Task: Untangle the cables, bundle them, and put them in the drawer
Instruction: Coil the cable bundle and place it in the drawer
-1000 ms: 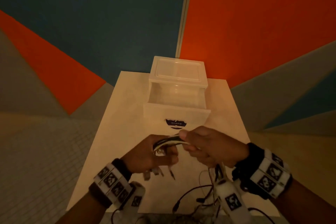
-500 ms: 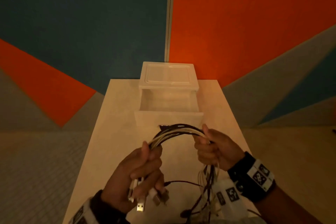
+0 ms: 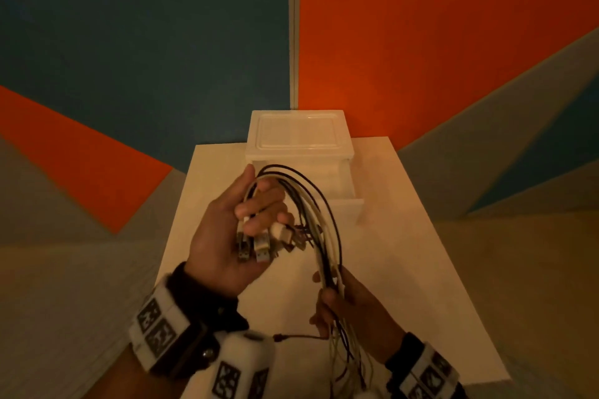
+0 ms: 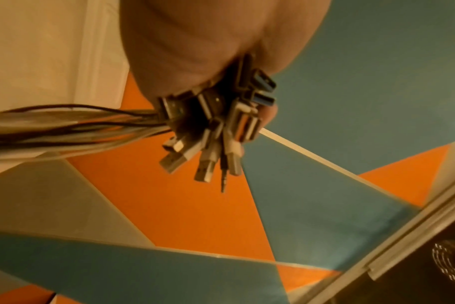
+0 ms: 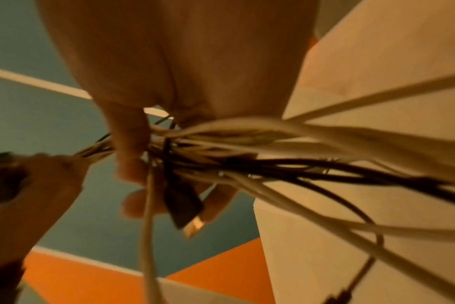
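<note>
White and black cables arched between hands, left hand clenching plugs, right hand gripping strands

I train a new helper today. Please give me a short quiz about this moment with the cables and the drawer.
1. True or false: the left hand grips the plug ends of the cables.
2. The right hand holds: A) the drawer, B) the cable strands, C) nothing?
3. Fill in: the drawer unit stands on the white ____.

Key:
1. True; the plugs stick out below the curled fingers.
2. B; the strands arch from the left hand down into it.
3. table.
</note>
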Available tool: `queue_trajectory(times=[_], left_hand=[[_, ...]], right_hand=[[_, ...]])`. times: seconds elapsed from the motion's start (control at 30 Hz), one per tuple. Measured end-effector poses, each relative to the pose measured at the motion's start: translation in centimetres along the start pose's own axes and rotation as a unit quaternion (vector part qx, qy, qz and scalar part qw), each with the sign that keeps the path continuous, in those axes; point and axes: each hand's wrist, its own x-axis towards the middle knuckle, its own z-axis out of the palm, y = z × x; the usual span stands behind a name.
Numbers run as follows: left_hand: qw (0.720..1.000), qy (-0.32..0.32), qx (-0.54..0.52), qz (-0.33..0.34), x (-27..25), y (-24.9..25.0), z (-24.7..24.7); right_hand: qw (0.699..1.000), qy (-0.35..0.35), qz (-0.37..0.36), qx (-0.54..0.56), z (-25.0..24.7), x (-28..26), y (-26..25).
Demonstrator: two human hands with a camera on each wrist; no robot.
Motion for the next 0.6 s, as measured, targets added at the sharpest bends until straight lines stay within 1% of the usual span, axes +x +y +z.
queue_trajectory(times=[0.1,0.17,0.23,0.3,0.37,0.4,0.47,0.53,0.6], left_hand=[[1.000,0.006,-0.020,0.024,0.8,1.3,-0.5],[0.998,0.028,-0.046,0.044,1.3,2.2,-0.9],[0.995,0.052,-0.068,0.057,1.6,2.9,-1.5],[0.993,0.064,-0.079,0.064,1.9,3.5,-2.3],[0.992,0.074,-0.065,0.077,2.1,3.5,-3.1],[0.992,0.084,-0.037,0.090,2.3,3.3,-3.4],[0.982,0.120,0.077,0.128,2.6,2.5,-4.1],[0.947,0.151,0.239,0.155,2.8,1.4,-4.6],[0.901,0.154,0.373,0.158,2.6,0.0,-4.9]], right_hand=[[0.993,0.056,0.015,-0.102,0.7,-0.2,0.3],[0.978,0.078,0.030,-0.190,1.2,-0.5,0.4],[0.950,0.080,0.039,-0.299,1.6,-0.6,0.3],[0.913,0.061,0.036,-0.402,1.9,-0.7,-0.1],[0.874,0.039,0.044,-0.482,2.2,-0.8,-0.6],[0.862,0.025,0.053,-0.503,2.3,-0.8,-0.9],[0.842,-0.020,0.076,-0.534,2.4,-0.7,-1.8],[0.840,-0.070,0.108,-0.528,2.5,-0.5,-3.0],[0.846,-0.118,0.142,-0.500,2.7,-0.2,-4.6]])
